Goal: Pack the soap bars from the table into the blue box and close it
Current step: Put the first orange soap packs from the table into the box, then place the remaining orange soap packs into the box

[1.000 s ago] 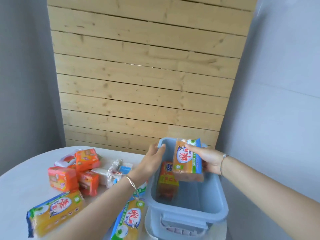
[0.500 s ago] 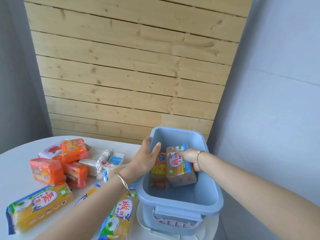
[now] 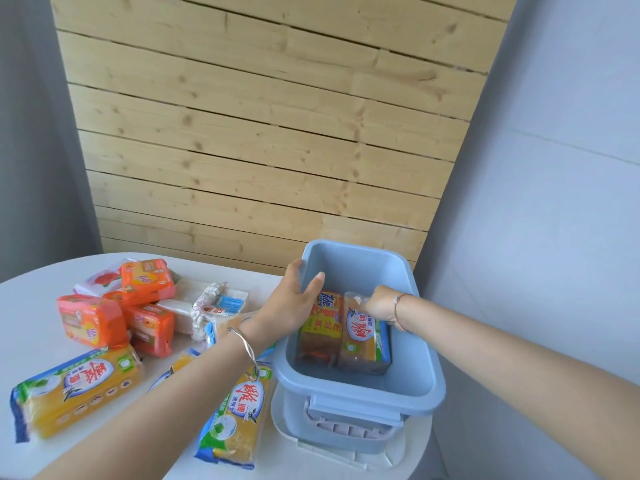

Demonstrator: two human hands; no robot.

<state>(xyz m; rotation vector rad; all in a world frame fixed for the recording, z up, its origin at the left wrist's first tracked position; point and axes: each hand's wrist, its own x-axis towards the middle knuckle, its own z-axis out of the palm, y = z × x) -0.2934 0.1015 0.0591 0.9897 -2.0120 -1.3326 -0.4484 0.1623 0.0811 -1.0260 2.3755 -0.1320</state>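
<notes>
Inside the blue box point(image 3: 360, 396), right hand point(image 3: 379, 304) clasping yellow soap bar point(image 3: 363, 341), lengthwise front-to-back; left hand point(image 3: 294, 303) gripping rim.

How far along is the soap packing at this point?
Early. One yellow-and-red pack already stands in the blue box. In hand: the right hand is seating a second soap pack beside it while the left hand steadies the rim. Left: the orange packs, long yellow bars and white packs on the table, then closing the box.
</notes>
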